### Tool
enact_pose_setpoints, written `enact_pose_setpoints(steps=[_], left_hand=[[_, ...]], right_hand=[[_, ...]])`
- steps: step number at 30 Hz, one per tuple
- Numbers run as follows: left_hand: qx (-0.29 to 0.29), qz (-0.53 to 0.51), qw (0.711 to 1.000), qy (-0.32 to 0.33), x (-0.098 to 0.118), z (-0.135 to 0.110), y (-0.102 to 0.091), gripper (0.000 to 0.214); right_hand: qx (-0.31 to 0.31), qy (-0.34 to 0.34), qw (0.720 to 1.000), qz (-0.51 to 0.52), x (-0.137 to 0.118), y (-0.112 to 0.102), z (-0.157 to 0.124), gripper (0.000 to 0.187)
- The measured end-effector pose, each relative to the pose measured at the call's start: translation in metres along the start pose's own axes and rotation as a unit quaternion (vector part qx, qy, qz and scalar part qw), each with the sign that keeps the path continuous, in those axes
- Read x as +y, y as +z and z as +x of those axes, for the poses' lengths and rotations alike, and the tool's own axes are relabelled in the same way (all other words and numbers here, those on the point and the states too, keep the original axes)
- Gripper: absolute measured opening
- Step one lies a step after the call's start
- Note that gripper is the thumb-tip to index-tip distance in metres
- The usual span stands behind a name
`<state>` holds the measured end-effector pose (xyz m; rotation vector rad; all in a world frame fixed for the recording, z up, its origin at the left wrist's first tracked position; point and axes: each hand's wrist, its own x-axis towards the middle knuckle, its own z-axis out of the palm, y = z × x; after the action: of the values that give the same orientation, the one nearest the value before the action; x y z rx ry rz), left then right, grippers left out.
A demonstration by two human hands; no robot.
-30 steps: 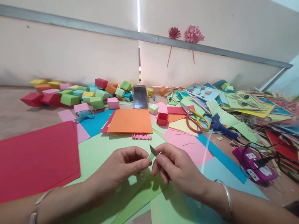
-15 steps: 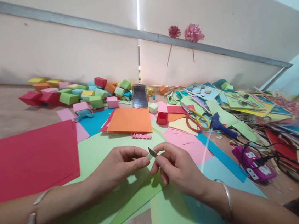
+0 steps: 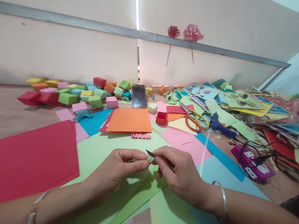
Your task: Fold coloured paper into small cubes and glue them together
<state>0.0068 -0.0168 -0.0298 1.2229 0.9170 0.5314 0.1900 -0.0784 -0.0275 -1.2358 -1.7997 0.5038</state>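
My left hand (image 3: 126, 166) pinches a small pale green paper piece (image 3: 150, 159) between thumb and forefinger. In my right hand (image 3: 174, 170) is a thin, dark, pointed blade (image 3: 149, 153), its tip toward the left just above the paper. Most of the blade's handle is hidden by my fingers. Both hands meet over a large light green paper sheet (image 3: 93, 163), and a brighter green folded strip (image 3: 131, 208) lies beneath them. Just beyond the hands lie a pink zigzag paper strip (image 3: 141, 136) and orange paper sheets (image 3: 131, 120).
Large red sheets (image 3: 27, 159) lie left. Many folded paper boxes (image 3: 68, 98) line the back. Right are scissors (image 3: 196, 122), a blue glue gun (image 3: 221, 126), a purple power strip (image 3: 252, 164) with cables and heaped paper scraps. A small red box (image 3: 162, 118) stands mid-table.
The blade has turned flatter in my right hand, and its fingers have curled further in. The green paper piece now looks curved. My left hand has barely moved.
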Motion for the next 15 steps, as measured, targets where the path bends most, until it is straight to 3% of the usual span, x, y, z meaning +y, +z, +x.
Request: enact_pose_setpoints(steps=[4, 7, 11, 15], left_hand=[[-0.020, -0.025, 0.999, -0.004, 0.0021, -0.0016, 0.0027, 0.023], [-0.041, -0.055, 0.998, -0.014, 0.0028, -0.0028, 0.0040, 0.025], [-0.053, -0.106, 0.993, -0.012, 0.0027, -0.0022, 0.0036, 0.025], [-0.041, -0.140, 0.989, -0.015, 0.0011, 0.0002, 0.0017, 0.022]], right_hand=[[0.043, -0.142, 0.981, -0.121, 0.0052, 0.0025, 0.0007, 0.021], [0.053, -0.214, 0.943, -0.250, 0.0049, 0.0034, 0.0013, 0.028], [0.070, -0.271, 0.882, -0.379, 0.0016, 0.0047, 0.0031, 0.027], [0.064, -0.298, 0.856, -0.417, -0.0009, 0.0075, 0.0042, 0.022]])
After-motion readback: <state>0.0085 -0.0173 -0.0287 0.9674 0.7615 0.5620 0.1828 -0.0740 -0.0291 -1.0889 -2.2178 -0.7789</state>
